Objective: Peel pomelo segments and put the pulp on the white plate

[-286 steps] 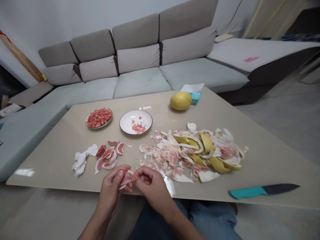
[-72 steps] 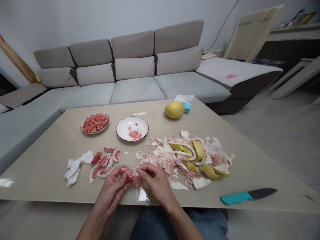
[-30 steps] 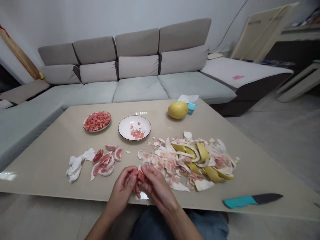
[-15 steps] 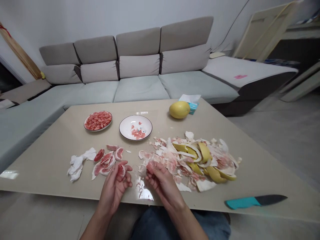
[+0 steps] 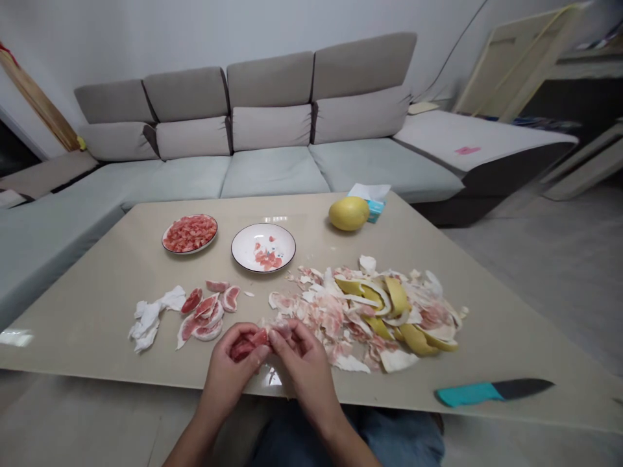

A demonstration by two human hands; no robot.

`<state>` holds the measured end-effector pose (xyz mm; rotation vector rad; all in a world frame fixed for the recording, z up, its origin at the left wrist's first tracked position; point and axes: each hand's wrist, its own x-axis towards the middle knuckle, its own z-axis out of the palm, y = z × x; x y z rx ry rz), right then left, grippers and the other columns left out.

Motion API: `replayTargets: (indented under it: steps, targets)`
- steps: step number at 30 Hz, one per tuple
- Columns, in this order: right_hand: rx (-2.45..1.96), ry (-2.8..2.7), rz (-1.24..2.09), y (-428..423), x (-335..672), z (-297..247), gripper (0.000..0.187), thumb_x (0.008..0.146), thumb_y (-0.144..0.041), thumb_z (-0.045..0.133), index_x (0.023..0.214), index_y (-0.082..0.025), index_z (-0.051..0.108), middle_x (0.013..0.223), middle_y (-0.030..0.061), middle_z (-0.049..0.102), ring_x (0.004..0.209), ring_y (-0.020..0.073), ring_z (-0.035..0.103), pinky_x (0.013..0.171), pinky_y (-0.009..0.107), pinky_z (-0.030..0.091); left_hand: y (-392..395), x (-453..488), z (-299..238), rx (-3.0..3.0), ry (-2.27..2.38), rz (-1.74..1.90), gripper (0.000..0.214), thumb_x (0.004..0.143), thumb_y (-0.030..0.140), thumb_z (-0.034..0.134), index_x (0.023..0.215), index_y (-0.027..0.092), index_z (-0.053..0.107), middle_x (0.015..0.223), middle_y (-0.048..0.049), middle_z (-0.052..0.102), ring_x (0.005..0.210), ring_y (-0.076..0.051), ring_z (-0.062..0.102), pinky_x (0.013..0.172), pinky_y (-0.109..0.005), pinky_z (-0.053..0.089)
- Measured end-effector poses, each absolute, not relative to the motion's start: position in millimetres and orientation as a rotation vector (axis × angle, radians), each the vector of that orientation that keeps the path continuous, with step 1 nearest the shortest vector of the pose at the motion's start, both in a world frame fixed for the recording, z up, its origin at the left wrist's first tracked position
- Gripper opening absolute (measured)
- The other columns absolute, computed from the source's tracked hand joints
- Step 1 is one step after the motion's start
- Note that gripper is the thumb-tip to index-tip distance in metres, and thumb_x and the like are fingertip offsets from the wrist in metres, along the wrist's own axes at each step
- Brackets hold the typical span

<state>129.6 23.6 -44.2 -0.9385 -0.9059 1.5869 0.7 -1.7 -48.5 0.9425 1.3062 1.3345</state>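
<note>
My left hand cups a pink pomelo segment over the near edge of the beige table. My right hand meets it from the right, its fingertips pinching the segment's end. Just beyond my hands lie several unpeeled pink segments and a big heap of pink membrane scraps and yellow peel. Farther back stand a plate full of peeled pink flesh and a white plate with a few pieces.
Crumpled white tissue lies at the left. A whole yellow pomelo and a tissue pack sit at the far side. A teal-handled knife rests at the near right edge. A grey sofa stands behind.
Half a second ago my hands were apart, the right one over the scrap heap; they have come together again on the segment in my left hand.
</note>
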Motion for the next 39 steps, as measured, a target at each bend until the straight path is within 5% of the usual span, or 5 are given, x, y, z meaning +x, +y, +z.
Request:
replayTargets:
  steps: [8,12,17,32,39]
  targets:
    - [-0.983,-1.078,1.537,24,135,-39,0.03,0.068,-0.043,0.08,0.082,-0.02,0.067,0.08,0.0005,0.063,0.068,0.0145,0.057,0.061,0.023,0.046,-5,-6,-44,1.206,1.442,1.39,0.014,0.072,0.031,0.077,0.077,0.018,0.077,0.073,-0.0045,0.066,0.058,-0.014,0.056,0.049,-0.021,0.047]
    - [-1.042,-1.173,1.482,25,140,-38,0.03,0.072,-0.047,0.075,0.071,-0.018,0.068,0.067,0.0006,0.063,0.063,0.0153,0.055,0.057,0.024,0.043,-8,-9,-39,1.28,1.454,1.337,0.01,0.071,0.027,0.078,0.076,0.019,0.079,0.074,-0.0064,0.071,0.068,-0.018,0.061,0.06,-0.024,0.049]
    - [-0.998,-1.196,1.554,24,143,-38,0.034,0.073,-0.052,0.073,0.073,-0.018,0.067,0.06,-0.0002,0.062,0.056,0.0137,0.053,0.053,0.024,0.039,-9,-14,-44,0.954,1.212,1.185,0.023,0.068,0.036,0.081,0.073,0.015,0.076,0.062,-0.0031,0.067,0.048,-0.009,0.049,0.045,-0.019,0.038]
    - [-0.904,-1.104,1.729,23,146,-22,0.033,0.071,-0.051,0.075,0.071,-0.019,0.066,0.056,-0.0012,0.062,0.054,0.0148,0.057,0.057,0.026,0.045,-3,-9,-59,0.518,0.792,1.057,0.037,0.065,0.041,0.083,0.066,0.013,0.059,0.058,0.0003,0.059,0.041,-0.003,0.044,0.038,-0.013,0.023]
    - [-0.877,-1.153,1.681,27,151,-28,0.03,0.075,-0.048,0.072,0.077,-0.019,0.064,0.064,-0.002,0.062,0.061,0.0139,0.056,0.06,0.025,0.044,6,-22,-59,0.937,1.001,1.065,0.069,0.063,0.063,0.074,0.112,0.017,0.06,0.067,0.0008,0.061,0.042,-0.007,0.048,0.039,-0.017,0.035]
